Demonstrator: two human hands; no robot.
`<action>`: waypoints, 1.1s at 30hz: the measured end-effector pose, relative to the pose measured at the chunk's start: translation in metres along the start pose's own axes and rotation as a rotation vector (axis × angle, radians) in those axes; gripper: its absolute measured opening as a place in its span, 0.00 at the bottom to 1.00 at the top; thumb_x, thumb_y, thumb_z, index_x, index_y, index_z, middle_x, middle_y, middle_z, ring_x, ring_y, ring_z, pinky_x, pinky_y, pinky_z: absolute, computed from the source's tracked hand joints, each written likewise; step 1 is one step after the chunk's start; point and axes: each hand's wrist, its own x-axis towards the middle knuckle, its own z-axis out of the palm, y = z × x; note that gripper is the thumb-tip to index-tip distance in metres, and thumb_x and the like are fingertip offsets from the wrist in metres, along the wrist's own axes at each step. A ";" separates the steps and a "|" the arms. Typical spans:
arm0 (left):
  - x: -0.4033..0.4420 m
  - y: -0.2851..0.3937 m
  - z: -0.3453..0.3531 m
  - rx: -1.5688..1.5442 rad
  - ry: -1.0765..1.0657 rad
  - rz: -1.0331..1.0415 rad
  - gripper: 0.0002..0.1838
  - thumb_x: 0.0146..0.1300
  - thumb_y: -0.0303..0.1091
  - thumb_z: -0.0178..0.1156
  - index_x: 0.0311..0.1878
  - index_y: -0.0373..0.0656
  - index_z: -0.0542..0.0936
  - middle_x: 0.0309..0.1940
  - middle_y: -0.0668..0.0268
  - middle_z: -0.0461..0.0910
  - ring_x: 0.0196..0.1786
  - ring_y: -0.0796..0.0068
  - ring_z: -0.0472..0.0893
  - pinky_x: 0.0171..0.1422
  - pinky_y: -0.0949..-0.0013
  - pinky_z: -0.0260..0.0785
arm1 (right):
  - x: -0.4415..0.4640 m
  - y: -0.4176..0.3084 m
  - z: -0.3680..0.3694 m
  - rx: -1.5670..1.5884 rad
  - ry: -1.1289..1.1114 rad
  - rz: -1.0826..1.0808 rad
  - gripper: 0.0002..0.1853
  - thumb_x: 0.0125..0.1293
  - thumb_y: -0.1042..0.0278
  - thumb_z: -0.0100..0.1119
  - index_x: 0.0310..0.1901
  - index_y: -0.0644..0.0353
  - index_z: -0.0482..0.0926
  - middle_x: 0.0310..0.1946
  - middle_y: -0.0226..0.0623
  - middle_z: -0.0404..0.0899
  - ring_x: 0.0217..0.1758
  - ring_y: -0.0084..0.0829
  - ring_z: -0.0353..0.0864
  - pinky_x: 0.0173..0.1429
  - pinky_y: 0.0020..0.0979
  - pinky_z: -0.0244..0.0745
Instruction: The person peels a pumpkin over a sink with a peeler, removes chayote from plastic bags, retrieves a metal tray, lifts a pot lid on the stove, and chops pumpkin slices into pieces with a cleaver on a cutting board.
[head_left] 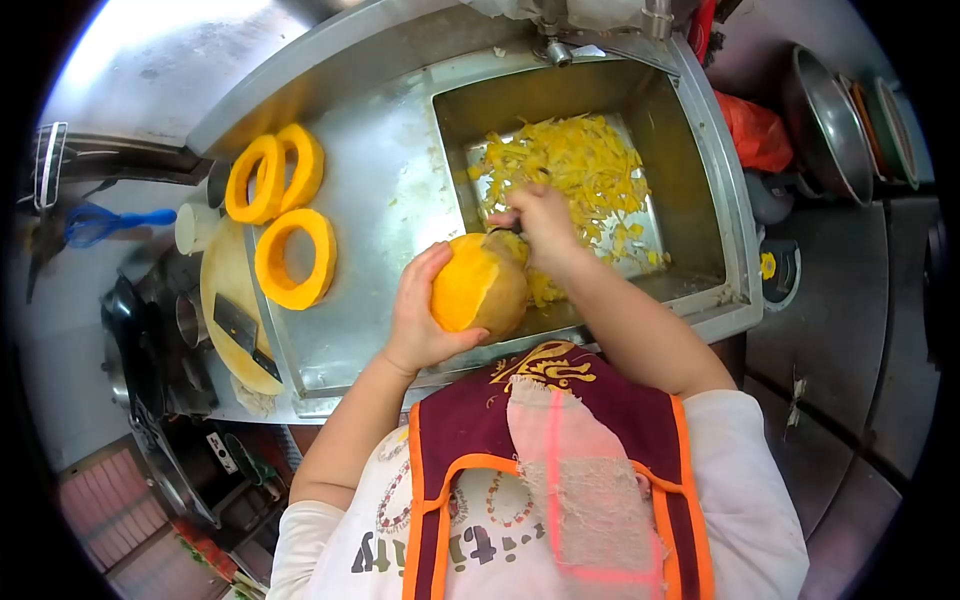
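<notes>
**Stout pumpkin (468, 290) wants a broad grip**

It is at the sink's (692, 170) near left corner, the left hand (420, 312) clamped on its side, the right hand (543, 222) closed around a peeler (499, 235). Probably heavy and stiff, slick where bared, it suits a spread palm. Peelings (575, 160) lie beyond.

Left grip (412, 318) steadies a partly peeled pumpkin (468, 285); right grip (543, 225) holds a peeler (500, 230) against it. Peelings (570, 150) litter the sink (690, 200); three orange rings (268, 262) lie farther left.

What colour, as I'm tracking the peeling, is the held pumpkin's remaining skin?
The skin is dull tan, clearest in the head view.
</notes>
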 end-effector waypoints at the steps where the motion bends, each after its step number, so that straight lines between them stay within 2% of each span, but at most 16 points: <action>1: -0.001 0.003 0.000 -0.023 -0.011 0.008 0.48 0.31 0.45 0.74 0.59 0.38 0.65 0.58 0.51 0.66 0.61 0.52 0.66 0.65 0.58 0.57 | -0.006 0.010 0.009 -0.088 0.070 -0.097 0.15 0.54 0.72 0.52 0.42 0.71 0.67 0.28 0.42 0.75 0.29 0.36 0.81 0.31 0.33 0.76; 5: 0.008 -0.011 0.002 -0.083 -0.032 0.074 0.48 0.29 0.43 0.74 0.58 0.38 0.65 0.57 0.51 0.66 0.60 0.52 0.66 0.65 0.57 0.58 | 0.048 0.039 -0.044 -0.225 0.494 -0.299 0.08 0.55 0.74 0.51 0.33 0.71 0.69 0.24 0.42 0.72 0.23 0.35 0.79 0.22 0.34 0.72; 6: 0.007 -0.011 -0.007 -0.069 -0.052 0.067 0.48 0.29 0.43 0.74 0.58 0.38 0.65 0.57 0.51 0.66 0.60 0.52 0.66 0.65 0.57 0.58 | 0.068 0.057 -0.083 -0.558 0.391 -0.197 0.10 0.53 0.75 0.52 0.35 0.73 0.69 0.24 0.43 0.73 0.26 0.36 0.79 0.28 0.33 0.73; 8: 0.007 -0.011 -0.011 -0.077 -0.073 0.057 0.48 0.30 0.43 0.74 0.58 0.38 0.65 0.57 0.51 0.66 0.61 0.52 0.66 0.65 0.57 0.58 | 0.077 0.061 -0.109 -0.627 0.368 -0.013 0.12 0.51 0.77 0.53 0.36 0.75 0.69 0.24 0.45 0.73 0.28 0.36 0.79 0.33 0.31 0.73; 10: 0.005 -0.014 -0.003 -0.118 -0.053 0.068 0.48 0.30 0.44 0.74 0.58 0.38 0.64 0.57 0.50 0.66 0.61 0.51 0.66 0.65 0.57 0.57 | 0.057 0.037 -0.085 -0.095 0.528 0.153 0.11 0.51 0.75 0.54 0.35 0.74 0.69 0.25 0.45 0.73 0.28 0.37 0.79 0.33 0.31 0.73; 12: 0.005 -0.017 -0.003 -0.128 -0.052 0.071 0.47 0.31 0.44 0.74 0.58 0.38 0.64 0.57 0.50 0.66 0.61 0.51 0.65 0.65 0.57 0.57 | 0.038 0.023 -0.036 0.027 0.241 0.007 0.06 0.54 0.74 0.51 0.28 0.70 0.69 0.23 0.40 0.70 0.26 0.37 0.80 0.26 0.35 0.74; 15: 0.006 -0.015 -0.005 -0.104 -0.060 0.072 0.47 0.33 0.45 0.74 0.58 0.38 0.64 0.57 0.49 0.66 0.61 0.51 0.65 0.66 0.56 0.56 | 0.009 0.024 0.003 -0.049 0.204 -0.188 0.07 0.54 0.74 0.51 0.29 0.71 0.69 0.24 0.40 0.70 0.28 0.35 0.80 0.29 0.36 0.74; 16: 0.006 -0.012 -0.005 -0.081 -0.068 0.073 0.47 0.33 0.46 0.74 0.58 0.38 0.64 0.57 0.49 0.65 0.61 0.51 0.65 0.66 0.56 0.56 | 0.023 0.043 -0.017 0.053 0.226 -0.093 0.09 0.54 0.74 0.52 0.33 0.72 0.70 0.26 0.41 0.72 0.28 0.33 0.80 0.27 0.33 0.74; 18: 0.005 -0.013 -0.005 -0.085 -0.081 0.061 0.48 0.34 0.50 0.73 0.58 0.36 0.64 0.58 0.48 0.64 0.62 0.52 0.65 0.66 0.57 0.56 | 0.047 0.059 -0.076 -0.406 0.414 -0.106 0.10 0.53 0.76 0.53 0.35 0.74 0.70 0.27 0.43 0.73 0.26 0.35 0.79 0.23 0.29 0.74; 21: 0.001 -0.022 -0.004 -0.137 -0.085 0.034 0.51 0.36 0.56 0.73 0.59 0.34 0.63 0.59 0.47 0.62 0.62 0.55 0.64 0.66 0.58 0.55 | 0.056 0.041 -0.095 -0.193 0.610 0.190 0.09 0.53 0.74 0.55 0.31 0.75 0.73 0.23 0.48 0.75 0.23 0.38 0.78 0.27 0.35 0.73; 24: 0.002 -0.023 -0.003 -0.134 -0.095 0.048 0.51 0.35 0.56 0.73 0.59 0.35 0.62 0.59 0.47 0.62 0.62 0.55 0.64 0.66 0.57 0.55 | 0.045 0.020 -0.046 -0.116 0.305 0.020 0.09 0.50 0.75 0.55 0.30 0.73 0.73 0.22 0.45 0.74 0.24 0.35 0.77 0.28 0.33 0.70; 27: 0.005 -0.024 -0.008 -0.122 -0.129 0.053 0.51 0.35 0.56 0.73 0.59 0.35 0.62 0.59 0.47 0.61 0.62 0.55 0.64 0.66 0.57 0.54 | 0.009 0.013 0.010 0.000 0.133 -0.059 0.08 0.53 0.74 0.52 0.33 0.72 0.73 0.26 0.44 0.74 0.25 0.36 0.77 0.31 0.34 0.73; 29: 0.006 -0.025 -0.008 -0.143 -0.142 0.066 0.51 0.35 0.55 0.74 0.59 0.35 0.62 0.59 0.47 0.61 0.62 0.55 0.64 0.66 0.57 0.54 | 0.052 0.064 -0.032 -0.121 0.196 -0.046 0.09 0.53 0.72 0.54 0.32 0.70 0.74 0.28 0.43 0.75 0.26 0.36 0.77 0.33 0.31 0.73; 30: 0.005 -0.025 -0.009 -0.142 -0.153 0.066 0.51 0.35 0.55 0.74 0.59 0.35 0.62 0.59 0.47 0.61 0.63 0.55 0.63 0.66 0.57 0.54 | 0.065 0.065 -0.059 -0.622 0.303 0.092 0.11 0.51 0.72 0.56 0.33 0.71 0.74 0.29 0.45 0.76 0.28 0.37 0.78 0.34 0.31 0.73; 32: 0.007 -0.027 -0.013 -0.147 -0.186 0.075 0.51 0.35 0.55 0.74 0.60 0.35 0.62 0.60 0.47 0.61 0.63 0.55 0.63 0.66 0.57 0.54 | 0.055 0.064 -0.093 -1.105 0.392 -0.039 0.11 0.51 0.73 0.56 0.33 0.73 0.74 0.29 0.46 0.76 0.28 0.37 0.78 0.34 0.32 0.74; 33: 0.010 -0.029 -0.014 -0.164 -0.187 0.076 0.51 0.35 0.55 0.74 0.60 0.35 0.62 0.60 0.47 0.61 0.63 0.55 0.63 0.66 0.57 0.54 | 0.056 0.056 -0.086 -0.763 0.434 0.002 0.11 0.51 0.73 0.56 0.33 0.73 0.74 0.29 0.46 0.76 0.28 0.36 0.78 0.34 0.32 0.75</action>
